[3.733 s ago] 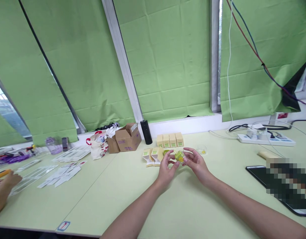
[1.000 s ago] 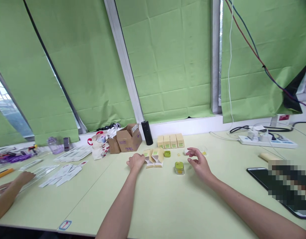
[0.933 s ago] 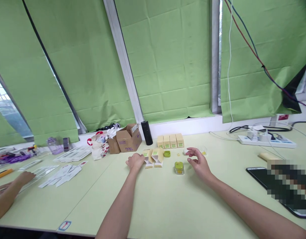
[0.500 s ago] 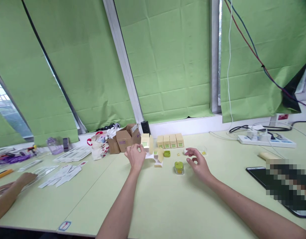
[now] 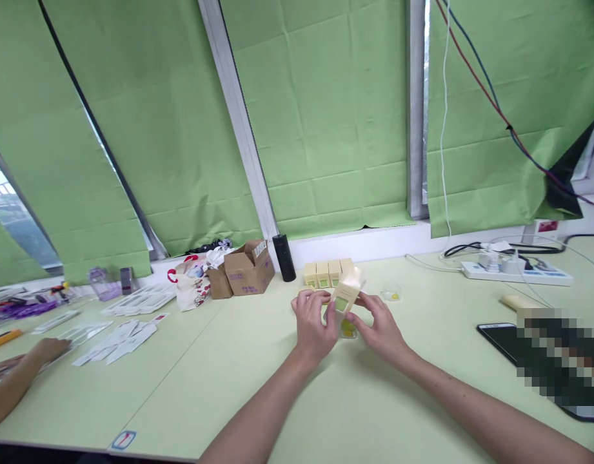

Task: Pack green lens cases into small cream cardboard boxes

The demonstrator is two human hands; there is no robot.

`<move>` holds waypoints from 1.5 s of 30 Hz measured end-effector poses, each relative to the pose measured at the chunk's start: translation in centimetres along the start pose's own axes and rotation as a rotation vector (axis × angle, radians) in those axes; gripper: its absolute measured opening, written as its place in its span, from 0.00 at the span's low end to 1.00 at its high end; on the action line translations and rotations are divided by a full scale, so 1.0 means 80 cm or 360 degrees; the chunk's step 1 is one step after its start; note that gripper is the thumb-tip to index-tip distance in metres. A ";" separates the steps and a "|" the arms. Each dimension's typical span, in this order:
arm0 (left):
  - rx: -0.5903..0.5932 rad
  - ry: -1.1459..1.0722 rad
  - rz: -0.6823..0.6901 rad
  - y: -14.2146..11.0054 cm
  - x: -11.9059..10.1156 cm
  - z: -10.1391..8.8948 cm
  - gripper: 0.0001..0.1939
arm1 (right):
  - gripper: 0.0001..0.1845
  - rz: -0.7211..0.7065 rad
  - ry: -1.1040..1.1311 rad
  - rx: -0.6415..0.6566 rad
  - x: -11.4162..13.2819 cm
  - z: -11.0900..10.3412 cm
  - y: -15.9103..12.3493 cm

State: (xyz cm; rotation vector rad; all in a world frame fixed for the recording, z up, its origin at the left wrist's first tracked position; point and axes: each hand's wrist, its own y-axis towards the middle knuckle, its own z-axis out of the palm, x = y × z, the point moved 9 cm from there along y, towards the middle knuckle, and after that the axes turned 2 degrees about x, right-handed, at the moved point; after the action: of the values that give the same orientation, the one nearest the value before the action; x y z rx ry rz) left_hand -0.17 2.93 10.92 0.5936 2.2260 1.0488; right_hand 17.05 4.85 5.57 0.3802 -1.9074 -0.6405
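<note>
Between my two hands a small cream-coloured carton [image 5: 346,291] with a green-lined window is held up, tilted, its upper end pale and seemingly unfolded. My left hand [image 5: 316,325] grips its left side with thumb and fingers. On the other side my right hand [image 5: 381,322] has its fingers closed on the carton too. Just below stands a small clear container [image 5: 348,330] with yellow-green in it, partly covered by the carton and fingers. Behind, a row of several similar cartons [image 5: 322,275] stands upright, the right end hidden in part.
A clear round dish [image 5: 391,293] with something yellow lies right of the hands. Farther right are a power strip [image 5: 519,273] and a phone [image 5: 504,348]. At left stand a black cylinder [image 5: 284,259], a cardboard box [image 5: 248,270] and white strips [image 5: 120,340]. Another person's hand [image 5: 49,350] rests far left.
My left hand has brought the carton right and toward me, from beside the black cylinder to above the clear container. My right hand has moved left and taken hold of it as well.
</note>
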 end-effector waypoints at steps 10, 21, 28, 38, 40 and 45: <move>0.0024 -0.0056 0.0061 -0.011 0.002 0.005 0.18 | 0.15 -0.0243 0.0082 -0.0020 0.015 -0.007 -0.006; -0.0002 -0.0091 0.0486 -0.017 -0.004 0.011 0.31 | 0.33 -0.0965 -0.0216 -0.0076 0.058 -0.024 -0.015; -0.0059 -0.0006 0.0570 -0.018 -0.010 0.007 0.29 | 0.33 -0.0990 -0.0296 -0.0183 0.058 -0.029 -0.017; -0.0097 -0.0105 0.0666 -0.021 -0.017 0.002 0.29 | 0.31 -0.0648 -0.0296 -0.0336 0.019 -0.042 0.000; -0.0028 -0.0258 0.0658 -0.019 -0.018 0.003 0.34 | 0.29 -0.0630 -0.0305 -0.0334 0.013 -0.041 0.001; 0.0024 -0.0600 0.0583 -0.013 -0.018 -0.001 0.33 | 0.28 -0.0621 -0.0312 -0.0301 0.011 -0.038 0.002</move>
State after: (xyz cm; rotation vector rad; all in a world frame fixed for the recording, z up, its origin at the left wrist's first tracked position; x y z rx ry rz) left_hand 0.68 1.39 10.59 1.1366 1.8352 0.9940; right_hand 19.49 3.70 7.26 0.5921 -1.9506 -1.1427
